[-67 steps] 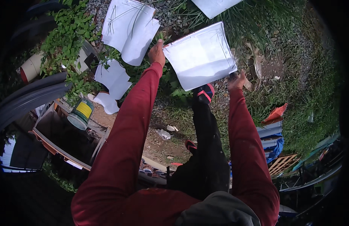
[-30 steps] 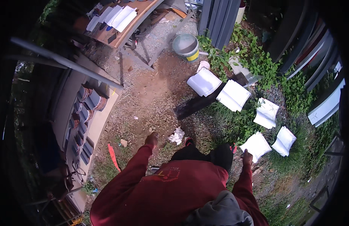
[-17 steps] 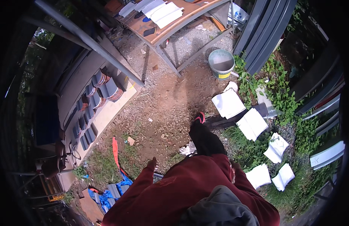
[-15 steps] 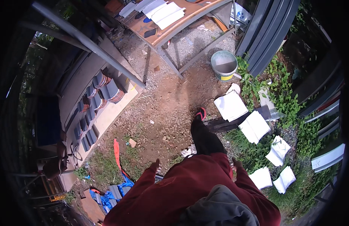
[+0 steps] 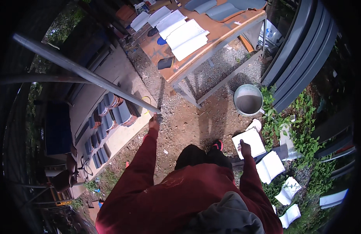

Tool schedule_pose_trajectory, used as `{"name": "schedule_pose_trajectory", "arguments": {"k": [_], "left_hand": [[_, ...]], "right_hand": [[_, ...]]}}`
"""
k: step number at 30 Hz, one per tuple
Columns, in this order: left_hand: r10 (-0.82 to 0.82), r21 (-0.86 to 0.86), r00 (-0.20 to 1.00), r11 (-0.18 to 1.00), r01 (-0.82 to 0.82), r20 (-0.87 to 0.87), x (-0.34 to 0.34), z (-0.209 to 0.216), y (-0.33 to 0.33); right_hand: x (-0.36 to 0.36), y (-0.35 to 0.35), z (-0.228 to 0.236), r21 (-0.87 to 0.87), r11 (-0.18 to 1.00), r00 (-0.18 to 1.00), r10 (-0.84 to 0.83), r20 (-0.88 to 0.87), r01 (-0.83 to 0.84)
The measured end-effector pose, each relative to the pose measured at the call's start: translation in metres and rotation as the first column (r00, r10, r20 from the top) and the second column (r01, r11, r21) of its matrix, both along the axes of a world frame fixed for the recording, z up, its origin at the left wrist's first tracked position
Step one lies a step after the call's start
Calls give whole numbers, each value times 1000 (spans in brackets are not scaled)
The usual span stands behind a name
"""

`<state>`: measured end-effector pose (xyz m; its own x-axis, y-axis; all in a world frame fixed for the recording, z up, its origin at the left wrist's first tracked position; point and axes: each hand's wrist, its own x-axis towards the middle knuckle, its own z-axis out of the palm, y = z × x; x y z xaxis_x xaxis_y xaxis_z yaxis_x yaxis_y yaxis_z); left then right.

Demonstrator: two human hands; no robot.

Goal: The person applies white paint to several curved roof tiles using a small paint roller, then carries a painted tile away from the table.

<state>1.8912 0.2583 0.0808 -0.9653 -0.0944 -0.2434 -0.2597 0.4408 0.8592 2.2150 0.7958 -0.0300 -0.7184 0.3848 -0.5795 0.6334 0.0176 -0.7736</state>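
Note:
My left hand (image 5: 154, 122) reaches forward at the end of a red sleeve, beside the lower end of a grey metal pole (image 5: 106, 86). Its thumb stands apart from the fingers, and nothing shows in it. Whether it touches the pole I cannot tell. My right hand (image 5: 245, 148) hangs in front of a stack of white, tile-like pieces (image 5: 251, 139) on the ground at the right. Its fingers are apart and appear to hold nothing; contact with the stack cannot be made out. Another white stack (image 5: 270, 167) lies just nearer to me.
Ahead stands a metal-framed work table (image 5: 153, 50) with white pieces (image 5: 187, 38) and grey curved roof tiles (image 5: 224, 11). A bucket (image 5: 248, 100) stands by its leg. Stacked grey roof tiles (image 5: 124, 112) lie on a ledge at the left. Long grey panels (image 5: 305, 50) lean at the right.
I have stepped forward, so the table and bucket are closer. Both arms have swung forward, the left toward the pole and the right in front of the white stack.

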Motion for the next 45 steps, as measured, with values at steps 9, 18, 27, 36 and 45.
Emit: {"name": "schedule_pose_trajectory", "arguments": {"k": [9,18,27,36,45], "left_hand": [[-92,490,979,872,-10,183,-230,127,171],[-43,258,986,966,-1,162,-551,47,166],[-60,280,945,960,-34,322,-708,4,199],[-154,183,925,978,94,348,-698,19,222],[-229,334,914,936,113,334,-647,84,225]], "right_hand": [[-146,13,108,-477,792,903,-429,8,381],[-352,5,165,-510,765,875,-482,-47,394],[-677,24,227,10,926,832,-334,-444,377],[-730,34,188,33,867,831,-465,-306,497],[-638,55,230,3,937,927,-345,-144,349]]}}
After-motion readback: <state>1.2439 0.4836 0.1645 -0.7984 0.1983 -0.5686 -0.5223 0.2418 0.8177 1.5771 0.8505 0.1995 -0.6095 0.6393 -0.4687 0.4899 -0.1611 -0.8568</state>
